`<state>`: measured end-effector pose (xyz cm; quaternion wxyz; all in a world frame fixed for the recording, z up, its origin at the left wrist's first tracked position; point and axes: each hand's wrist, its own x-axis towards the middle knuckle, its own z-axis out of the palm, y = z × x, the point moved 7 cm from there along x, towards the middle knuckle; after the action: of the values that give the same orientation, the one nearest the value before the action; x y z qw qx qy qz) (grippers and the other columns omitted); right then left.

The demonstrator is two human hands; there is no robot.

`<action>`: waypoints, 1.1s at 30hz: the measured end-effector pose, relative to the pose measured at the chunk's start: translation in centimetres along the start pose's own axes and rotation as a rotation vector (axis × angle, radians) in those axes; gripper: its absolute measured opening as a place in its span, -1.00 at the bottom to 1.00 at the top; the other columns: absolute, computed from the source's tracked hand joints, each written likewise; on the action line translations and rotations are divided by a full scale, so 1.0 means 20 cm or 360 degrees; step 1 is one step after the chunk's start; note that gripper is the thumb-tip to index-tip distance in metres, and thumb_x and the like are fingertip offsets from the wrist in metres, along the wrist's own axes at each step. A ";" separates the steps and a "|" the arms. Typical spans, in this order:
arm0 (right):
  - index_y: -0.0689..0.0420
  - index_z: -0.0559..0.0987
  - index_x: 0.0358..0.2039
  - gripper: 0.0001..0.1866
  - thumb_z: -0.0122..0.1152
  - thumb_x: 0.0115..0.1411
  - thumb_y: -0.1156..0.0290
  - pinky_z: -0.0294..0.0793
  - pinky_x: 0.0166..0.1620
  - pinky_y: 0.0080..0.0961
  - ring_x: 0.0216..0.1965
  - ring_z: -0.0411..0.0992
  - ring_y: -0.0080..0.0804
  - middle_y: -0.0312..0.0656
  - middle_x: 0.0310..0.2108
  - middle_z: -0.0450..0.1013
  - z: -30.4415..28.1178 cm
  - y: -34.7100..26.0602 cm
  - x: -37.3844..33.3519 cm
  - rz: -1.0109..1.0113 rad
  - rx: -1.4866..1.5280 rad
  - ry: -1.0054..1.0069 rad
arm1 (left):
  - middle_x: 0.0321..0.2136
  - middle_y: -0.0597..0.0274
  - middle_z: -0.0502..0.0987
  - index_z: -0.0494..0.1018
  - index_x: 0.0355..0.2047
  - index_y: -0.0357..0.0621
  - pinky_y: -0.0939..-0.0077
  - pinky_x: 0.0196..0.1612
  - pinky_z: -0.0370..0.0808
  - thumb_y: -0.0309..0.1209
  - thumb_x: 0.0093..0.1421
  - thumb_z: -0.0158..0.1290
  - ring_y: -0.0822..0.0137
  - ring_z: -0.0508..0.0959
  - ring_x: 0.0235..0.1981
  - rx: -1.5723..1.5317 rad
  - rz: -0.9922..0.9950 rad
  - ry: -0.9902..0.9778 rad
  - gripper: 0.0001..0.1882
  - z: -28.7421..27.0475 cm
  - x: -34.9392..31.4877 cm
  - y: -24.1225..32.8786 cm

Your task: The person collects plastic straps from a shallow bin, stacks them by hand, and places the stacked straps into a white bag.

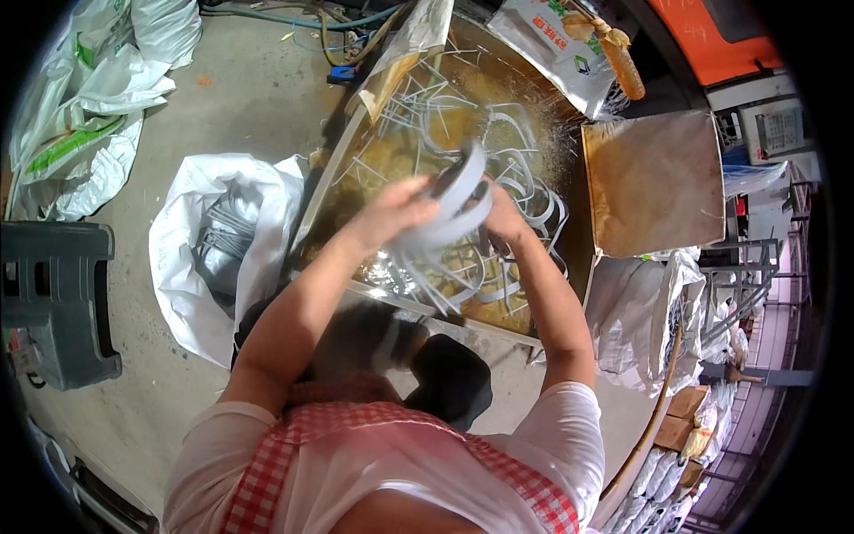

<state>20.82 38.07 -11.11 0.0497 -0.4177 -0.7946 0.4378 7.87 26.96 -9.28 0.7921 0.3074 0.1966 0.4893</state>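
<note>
Nearest: red-and-white checked apron (356,416) over white shirt. Beyond it, left hand (400,214) raised over tub (329,181), thumb and fingers closed on curved grey strips (458,209), motion-blurred. Right hand (503,216) at strips' other side; fingertips hidden, cannot tell how far its grip is closed. Held strips above tub's middle. More loose strips (505,293) scattered inside wet, yellowish tub. Just left of tub, open white sack (182,267) with grey pieces inside. Farther left, dark stool (71,347). Far right, cardboard boxes (673,433).
</note>
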 end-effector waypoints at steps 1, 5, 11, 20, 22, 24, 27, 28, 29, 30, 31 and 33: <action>0.22 0.42 -0.20 -0.70 0.12 0.02 0.43 0.37 -0.32 -0.53 -0.37 0.37 -0.47 -0.17 -0.33 0.41 -0.04 0.01 0.00 0.0037 0.0007 0.0142 | -0.15 0.02 0.40 0.07 0.08 -0.32 0.39 -0.07 0.37 -0.14 -0.12 0.22 0.26 0.44 -0.14 0.0083 0.0299 0.0321 -0.14 -0.06 0.00 0.08; 0.19 0.39 -0.32 -0.86 0.03 0.05 0.54 0.28 -0.60 -0.65 -0.68 0.27 -0.58 -0.29 -0.58 0.35 -0.15 0.00 -0.02 0.0179 0.0554 0.0890 | -0.02 0.01 0.29 -0.20 0.20 -0.23 0.42 0.16 0.08 -0.22 -0.14 0.27 0.28 0.29 0.04 0.1052 0.0844 0.1029 0.05 -0.21 -0.02 0.05; 0.20 0.32 -0.12 -0.35 0.43 -0.17 0.23 0.36 -0.47 -0.60 -0.51 0.34 -0.54 -0.20 -0.42 0.39 -0.11 -0.18 -0.16 0.0272 0.0772 0.0626 | -0.46 0.15 0.44 0.23 -0.15 -0.27 0.50 -0.47 0.44 -0.57 -0.05 0.04 0.36 0.47 -0.50 0.0499 0.0242 0.1383 -0.59 -0.41 0.02 -0.17; 0.03 -0.10 0.22 0.18 0.45 -0.30 -0.01 0.20 0.09 -0.29 0.05 0.23 -0.13 0.02 0.12 0.12 0.10 -0.09 -0.39 0.0182 0.1454 -0.0355 | -0.57 0.21 0.32 0.17 -0.18 -0.20 0.51 -0.63 0.39 -0.63 -0.01 -0.09 0.42 0.35 -0.71 0.0170 0.0240 0.1575 -0.66 -0.38 -0.03 -0.16; -0.06 -0.08 0.21 0.15 0.47 -0.30 0.05 0.09 0.16 -0.26 0.07 0.22 -0.18 -0.01 0.09 0.19 0.13 -0.09 -0.39 0.0109 0.1514 -0.0434 | -0.57 0.20 0.31 0.17 -0.18 -0.20 0.51 -0.65 0.38 -0.62 -0.01 -0.08 0.42 0.34 -0.71 0.0090 0.0192 0.1587 -0.65 -0.38 -0.04 -0.17; -0.05 -0.08 0.21 0.12 0.47 -0.28 0.11 0.09 0.16 -0.25 0.07 0.23 -0.20 -0.03 0.06 0.22 0.14 -0.10 -0.39 0.0074 0.1350 -0.0452 | -0.57 0.20 0.31 0.17 -0.17 -0.20 0.51 -0.66 0.38 -0.62 -0.02 -0.07 0.41 0.34 -0.71 0.0014 0.0145 0.1587 -0.65 -0.38 -0.05 -0.17; -0.03 -0.09 0.21 0.05 0.43 -0.19 0.32 0.23 0.07 -0.26 -0.06 0.33 -0.24 -0.07 -0.02 0.29 0.13 -0.13 -0.40 -0.0003 0.1119 -0.0370 | -0.59 0.22 0.30 0.18 -0.18 -0.22 0.52 -0.68 0.36 -0.61 -0.01 -0.06 0.41 0.33 -0.72 -0.0127 0.0166 0.1505 -0.66 -0.39 -0.04 -0.16; 0.01 -0.09 0.21 -0.01 0.37 -0.14 0.38 0.32 -0.01 -0.28 -0.14 0.38 -0.25 -0.08 -0.06 0.31 0.11 -0.14 -0.41 0.0192 0.0825 -0.0304 | -0.57 0.20 0.32 0.19 -0.19 -0.23 0.52 -0.67 0.36 -0.61 -0.01 -0.06 0.42 0.35 -0.70 0.0099 0.0181 0.1541 -0.67 -0.42 -0.02 -0.15; 0.08 -0.03 0.18 -0.15 0.27 -0.05 0.40 0.40 -0.15 -0.31 -0.24 0.42 -0.24 -0.06 -0.14 0.36 0.11 -0.04 -0.41 0.0208 0.0497 -0.0273 | -0.55 0.17 0.34 0.19 -0.20 -0.24 0.52 -0.67 0.35 -0.61 0.00 -0.06 0.43 0.37 -0.69 0.0332 0.0192 0.1563 -0.68 -0.45 -0.01 -0.16; 0.15 0.03 0.14 -0.29 0.16 0.03 0.42 0.48 -0.28 -0.34 -0.34 0.47 -0.23 -0.05 -0.21 0.41 0.10 0.06 -0.40 0.0232 0.0159 -0.0255 | -0.51 0.14 0.37 0.19 -0.20 -0.26 0.53 -0.65 0.36 -0.63 -0.01 -0.07 0.44 0.39 -0.66 0.0730 0.0141 0.1566 -0.68 -0.55 -0.01 -0.18; 0.16 0.17 0.02 -0.47 0.13 0.06 0.38 0.47 -0.33 -0.31 -0.36 0.46 -0.22 -0.05 -0.30 0.43 0.11 0.13 -0.38 0.0143 -0.0454 -0.0252 | -0.48 0.11 0.40 0.19 -0.20 -0.29 0.55 -0.64 0.37 -0.64 -0.02 -0.07 0.45 0.42 -0.64 0.1116 0.0122 0.1530 -0.68 -0.63 0.01 -0.17; 0.16 0.36 -0.21 -0.76 0.02 0.12 0.35 0.43 -0.36 -0.29 -0.39 0.44 -0.17 -0.04 -0.40 0.45 0.10 0.31 -0.44 0.0241 -0.1377 -0.0410 | -0.27 0.03 0.42 0.18 -0.08 -0.31 0.44 -0.14 0.39 -0.74 -0.07 -0.13 0.25 0.46 -0.24 0.1604 0.0733 0.1634 -0.53 -0.29 -0.05 0.07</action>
<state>29.47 32.27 -14.44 -0.2608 -0.3990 -0.8713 0.1164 2.96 28.17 -12.62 0.2423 0.3993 0.6717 0.5750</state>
